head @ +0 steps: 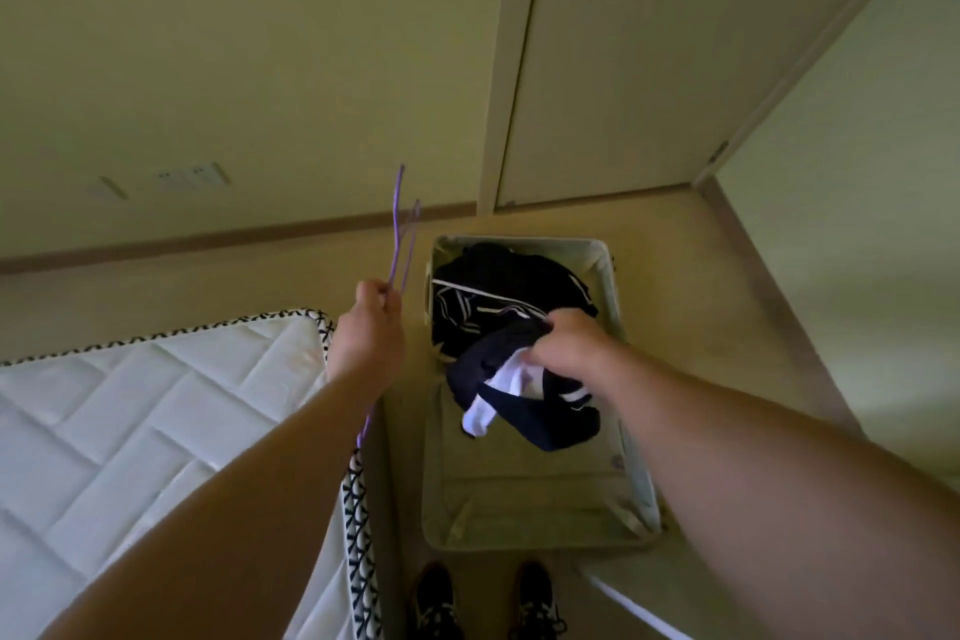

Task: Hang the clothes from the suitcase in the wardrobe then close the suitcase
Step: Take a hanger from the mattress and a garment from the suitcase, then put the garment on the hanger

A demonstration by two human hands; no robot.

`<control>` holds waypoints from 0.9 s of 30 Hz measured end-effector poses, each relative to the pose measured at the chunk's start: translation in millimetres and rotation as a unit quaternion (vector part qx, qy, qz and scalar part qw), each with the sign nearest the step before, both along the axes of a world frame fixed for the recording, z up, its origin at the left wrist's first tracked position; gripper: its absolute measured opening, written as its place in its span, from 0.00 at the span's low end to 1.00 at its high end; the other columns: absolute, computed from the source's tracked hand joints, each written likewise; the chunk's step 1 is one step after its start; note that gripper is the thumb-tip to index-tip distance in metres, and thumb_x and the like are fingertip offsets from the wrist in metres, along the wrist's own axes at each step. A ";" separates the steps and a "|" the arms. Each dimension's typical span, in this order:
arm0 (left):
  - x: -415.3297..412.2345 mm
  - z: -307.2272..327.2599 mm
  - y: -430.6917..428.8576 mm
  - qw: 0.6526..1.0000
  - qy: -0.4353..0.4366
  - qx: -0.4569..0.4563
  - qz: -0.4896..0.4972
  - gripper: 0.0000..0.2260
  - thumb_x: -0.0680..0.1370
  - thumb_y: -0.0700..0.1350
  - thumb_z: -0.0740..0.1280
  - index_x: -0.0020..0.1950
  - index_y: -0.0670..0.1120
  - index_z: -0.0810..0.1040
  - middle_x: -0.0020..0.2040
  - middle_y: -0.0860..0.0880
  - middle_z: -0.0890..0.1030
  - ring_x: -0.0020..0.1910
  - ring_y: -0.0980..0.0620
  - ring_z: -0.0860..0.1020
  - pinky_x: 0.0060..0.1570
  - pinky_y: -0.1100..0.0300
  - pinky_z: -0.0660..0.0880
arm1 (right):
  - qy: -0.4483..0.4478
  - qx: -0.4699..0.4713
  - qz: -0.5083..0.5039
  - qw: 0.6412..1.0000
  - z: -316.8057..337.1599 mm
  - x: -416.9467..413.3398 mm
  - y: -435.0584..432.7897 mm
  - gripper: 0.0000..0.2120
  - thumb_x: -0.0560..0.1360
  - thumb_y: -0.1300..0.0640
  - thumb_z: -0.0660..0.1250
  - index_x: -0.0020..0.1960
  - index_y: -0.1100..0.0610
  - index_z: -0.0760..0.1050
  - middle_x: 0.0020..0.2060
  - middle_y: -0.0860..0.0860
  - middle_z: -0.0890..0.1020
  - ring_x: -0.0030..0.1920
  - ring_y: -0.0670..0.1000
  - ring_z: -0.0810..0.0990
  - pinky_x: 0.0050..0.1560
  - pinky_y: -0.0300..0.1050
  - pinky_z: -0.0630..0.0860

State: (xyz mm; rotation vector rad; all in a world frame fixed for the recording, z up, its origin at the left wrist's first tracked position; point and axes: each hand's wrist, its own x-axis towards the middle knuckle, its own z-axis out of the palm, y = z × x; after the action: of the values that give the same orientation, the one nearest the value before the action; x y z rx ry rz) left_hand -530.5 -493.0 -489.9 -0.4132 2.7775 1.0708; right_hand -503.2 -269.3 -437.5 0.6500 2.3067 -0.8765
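Left hand (371, 322) grips purple hanger (399, 234) | right hand (569, 346) clutches crumpled navy-white garment (519, 395) | suitcase (636, 473) open

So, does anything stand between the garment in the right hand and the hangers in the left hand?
Nothing visible does. The right hand grips the dark garment over the open suitcase; the left hand holds the purple hangers beside it, only floor showing between.
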 end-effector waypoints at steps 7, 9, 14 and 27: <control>27.3 159.7 -22.7 0.995 0.051 -0.083 -0.009 0.16 0.83 0.58 0.53 0.50 0.49 0.73 0.42 0.41 0.81 0.36 0.42 0.76 0.38 0.54 0.74 | 0.119 -0.191 -0.089 0.970 156.1 28.1 8.8 0.12 0.67 0.57 0.76 0.48 0.57 0.79 0.42 0.54 0.84 0.42 0.54 0.82 0.45 0.46 0.76; 33.1 191.5 -27.1 0.996 0.072 -0.037 -0.043 0.14 0.82 0.57 0.57 0.48 0.48 0.73 0.37 0.42 0.81 0.31 0.43 0.78 0.34 0.53 0.77 | 0.127 -0.206 -0.081 0.967 179.3 36.4 3.9 0.11 0.67 0.58 0.75 0.47 0.57 0.79 0.43 0.55 0.84 0.41 0.55 0.82 0.43 0.46 0.75; 70.7 258.7 -21.7 0.984 0.114 0.013 -0.139 0.23 0.74 0.50 0.72 0.66 0.58 0.69 0.41 0.50 0.82 0.35 0.52 0.78 0.32 0.62 0.70 | 0.049 -0.245 -0.042 0.967 242.4 54.5 -13.8 0.06 0.68 0.53 0.71 0.41 0.56 0.80 0.34 0.54 0.80 0.34 0.55 0.77 0.40 0.44 0.72; 134.1 320.8 15.2 0.963 0.158 -0.074 -0.203 0.36 0.63 0.67 0.75 0.67 0.61 0.66 0.56 0.52 0.68 0.51 0.50 0.75 0.48 0.56 0.73 | 0.077 -0.382 -0.048 0.920 313.2 64.4 -38.6 0.06 0.74 0.55 0.62 0.40 0.56 0.72 0.34 0.53 0.74 0.35 0.52 0.74 0.44 0.46 0.72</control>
State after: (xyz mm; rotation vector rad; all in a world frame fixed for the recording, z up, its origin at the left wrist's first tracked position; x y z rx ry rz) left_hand -396.3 -477.8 -169.1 0.3379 3.0297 0.8956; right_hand -438.8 -307.9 -124.4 0.3471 1.8258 -1.7868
